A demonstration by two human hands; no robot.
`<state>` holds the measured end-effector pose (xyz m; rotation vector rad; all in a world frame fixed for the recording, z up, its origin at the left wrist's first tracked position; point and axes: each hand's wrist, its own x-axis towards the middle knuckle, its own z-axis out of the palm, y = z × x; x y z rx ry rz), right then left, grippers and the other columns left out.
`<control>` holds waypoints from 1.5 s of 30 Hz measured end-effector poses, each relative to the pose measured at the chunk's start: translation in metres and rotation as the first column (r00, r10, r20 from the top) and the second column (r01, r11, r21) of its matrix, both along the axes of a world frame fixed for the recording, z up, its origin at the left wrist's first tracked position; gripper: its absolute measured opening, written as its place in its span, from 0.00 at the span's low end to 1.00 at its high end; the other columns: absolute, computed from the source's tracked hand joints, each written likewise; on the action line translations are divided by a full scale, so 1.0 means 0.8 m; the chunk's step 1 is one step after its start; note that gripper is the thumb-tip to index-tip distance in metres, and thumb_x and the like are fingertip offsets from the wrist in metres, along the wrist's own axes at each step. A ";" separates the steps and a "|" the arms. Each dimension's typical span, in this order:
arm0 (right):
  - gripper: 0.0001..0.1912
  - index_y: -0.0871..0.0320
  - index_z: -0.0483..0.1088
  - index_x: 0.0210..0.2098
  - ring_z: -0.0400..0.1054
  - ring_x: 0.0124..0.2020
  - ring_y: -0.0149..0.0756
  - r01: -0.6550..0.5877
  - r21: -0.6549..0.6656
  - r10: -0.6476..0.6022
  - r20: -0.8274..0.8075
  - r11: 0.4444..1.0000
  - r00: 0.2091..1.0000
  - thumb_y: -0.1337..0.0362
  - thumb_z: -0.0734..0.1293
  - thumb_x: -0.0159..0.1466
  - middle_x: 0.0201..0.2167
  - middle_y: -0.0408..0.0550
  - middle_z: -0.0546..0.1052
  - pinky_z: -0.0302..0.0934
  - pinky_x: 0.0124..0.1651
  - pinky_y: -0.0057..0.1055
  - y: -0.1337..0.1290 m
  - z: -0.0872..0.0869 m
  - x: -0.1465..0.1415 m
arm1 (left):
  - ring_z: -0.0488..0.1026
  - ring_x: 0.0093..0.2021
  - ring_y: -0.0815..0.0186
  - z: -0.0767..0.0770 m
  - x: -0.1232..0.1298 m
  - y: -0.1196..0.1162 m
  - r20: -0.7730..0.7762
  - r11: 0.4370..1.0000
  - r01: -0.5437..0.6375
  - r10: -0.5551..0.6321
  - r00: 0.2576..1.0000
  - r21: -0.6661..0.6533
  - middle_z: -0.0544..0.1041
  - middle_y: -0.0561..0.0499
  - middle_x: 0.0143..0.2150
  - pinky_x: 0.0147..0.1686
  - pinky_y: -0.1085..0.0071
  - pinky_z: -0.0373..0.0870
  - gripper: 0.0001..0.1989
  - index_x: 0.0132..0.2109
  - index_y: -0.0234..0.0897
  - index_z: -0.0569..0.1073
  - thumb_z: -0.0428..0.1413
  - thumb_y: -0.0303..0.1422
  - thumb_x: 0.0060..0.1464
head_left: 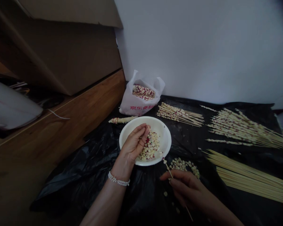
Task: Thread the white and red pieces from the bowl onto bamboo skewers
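My right hand (186, 185) grips a thin bamboo skewer (168, 169) just outside the bowl's near right rim. A few kernels are threaded near the skewer's upper tip. Over the white bowl (165, 131) is my left hand (135, 142), its fingertips pinched together; what lies between them is too small to make out. Loose cream and dark red corn kernels (149, 153) lie in the bowl below it. Beside my right hand is a pile of pale kernels (181, 164) on the black plastic sheet (85, 175).
Behind the bowl stands a white plastic bag (136, 106) with speckled corncobs (143, 91); another cob (122, 120) lies nearby. To the right are threaded skewers (235, 125), a smaller threaded bunch (176, 113) and bare skewers (250, 179). A cardboard box (68, 56) stands left.
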<state>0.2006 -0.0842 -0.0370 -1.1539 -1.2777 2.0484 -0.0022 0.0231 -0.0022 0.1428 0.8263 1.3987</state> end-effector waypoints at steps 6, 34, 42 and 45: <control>0.23 0.57 0.74 0.47 0.47 0.13 0.23 -0.029 -0.012 0.028 -0.046 1.000 0.999 0.45 0.65 0.66 0.12 0.32 0.60 0.40 0.17 0.22 -0.004 0.003 -0.003 | 0.79 0.49 0.65 0.000 -0.002 -0.001 -0.032 1.000 -0.006 0.006 0.999 -0.024 0.80 0.42 0.52 0.48 0.77 0.75 0.24 0.55 0.35 0.76 0.57 0.14 0.53; 0.20 0.56 0.74 0.49 0.49 0.11 0.22 -0.020 -0.086 0.009 -0.124 0.996 0.992 0.49 0.66 0.67 0.14 0.34 0.68 0.39 0.15 0.21 -0.010 -0.003 -0.007 | 0.81 0.44 0.66 -0.002 0.003 -0.003 0.001 1.000 0.010 -0.010 1.000 0.014 0.81 0.42 0.50 0.46 0.77 0.76 0.25 0.56 0.37 0.75 0.56 0.13 0.54; 0.21 0.57 0.74 0.49 0.48 0.11 0.22 -0.002 -0.067 -0.007 -0.129 0.998 0.992 0.48 0.65 0.67 0.14 0.34 0.67 0.40 0.15 0.21 -0.011 -0.002 -0.010 | 0.81 0.44 0.65 0.005 0.013 -0.007 -0.008 0.999 -0.024 0.024 1.000 -0.024 0.81 0.42 0.50 0.48 0.75 0.76 0.30 0.59 0.38 0.73 0.55 0.10 0.51; 0.20 0.57 0.74 0.49 0.47 0.12 0.22 0.020 -0.068 -0.029 -0.139 0.998 0.990 0.49 0.65 0.67 0.13 0.33 0.65 0.38 0.16 0.22 -0.010 -0.002 -0.009 | 0.81 0.45 0.64 0.007 0.013 -0.006 -0.015 1.000 -0.006 0.006 1.000 0.020 0.82 0.42 0.48 0.48 0.73 0.76 0.27 0.58 0.37 0.73 0.56 0.13 0.53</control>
